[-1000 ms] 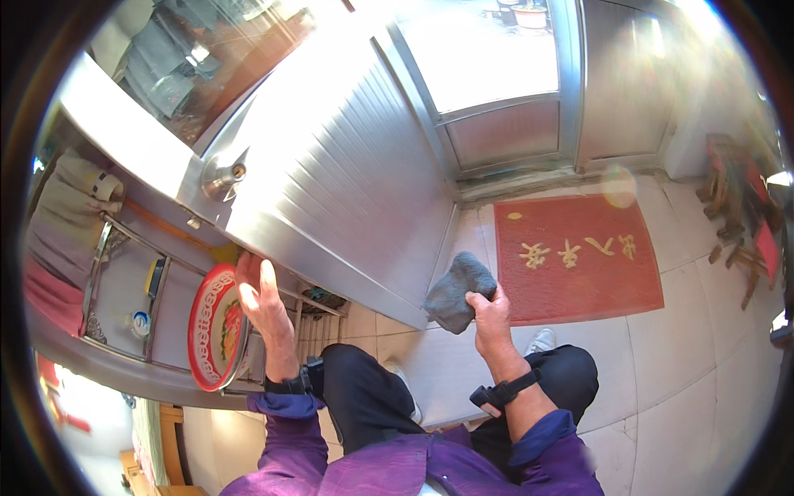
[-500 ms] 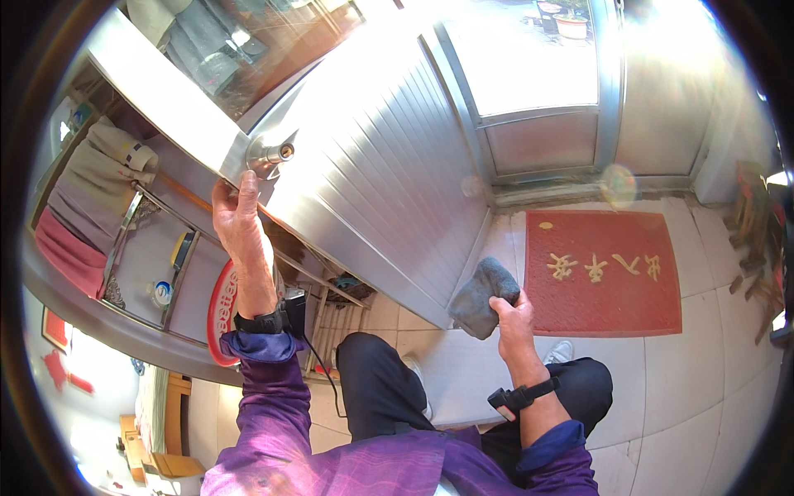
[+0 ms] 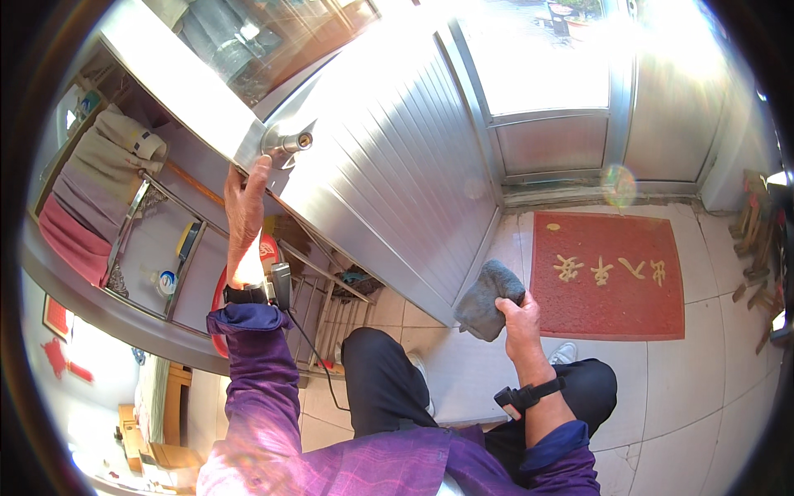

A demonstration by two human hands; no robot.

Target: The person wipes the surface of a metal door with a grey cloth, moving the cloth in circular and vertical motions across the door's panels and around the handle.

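We could pass a hand over the red mat [image 3: 612, 306], beyond our right hand [image 3: 523, 321]; leftward, the ribbed door [image 3: 389, 182] blocks us, its metal knob [image 3: 283, 147] juts beside our left hand [image 3: 246, 198], and a red basin [image 3: 269, 250] crowds that wrist.

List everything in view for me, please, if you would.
cloth: 1, grey, in right hand
door: 1, silver, centre
lock: 1, metallic, on the door
mat: 1, red, right of centre
glazed panel: 1, silver-framed, beyond the mat
floor tiles: many, pale, around the mat
wooden items: several, brown, far right
hanging fabric: count unclear, beige to pink, left
basin: 1, red, left, mostly hidden
metal bars: several, silver, left of door
furniture: count unclear, yellow-brown, lower left
straps: 2, black, one per wrist
shoes: 2, white, lower centre
trousers: 1, black, bottom
shirt: 1, purple, bottom
left hand: 1, bare, at door's edge
right hand: 1, bare, holding cloth
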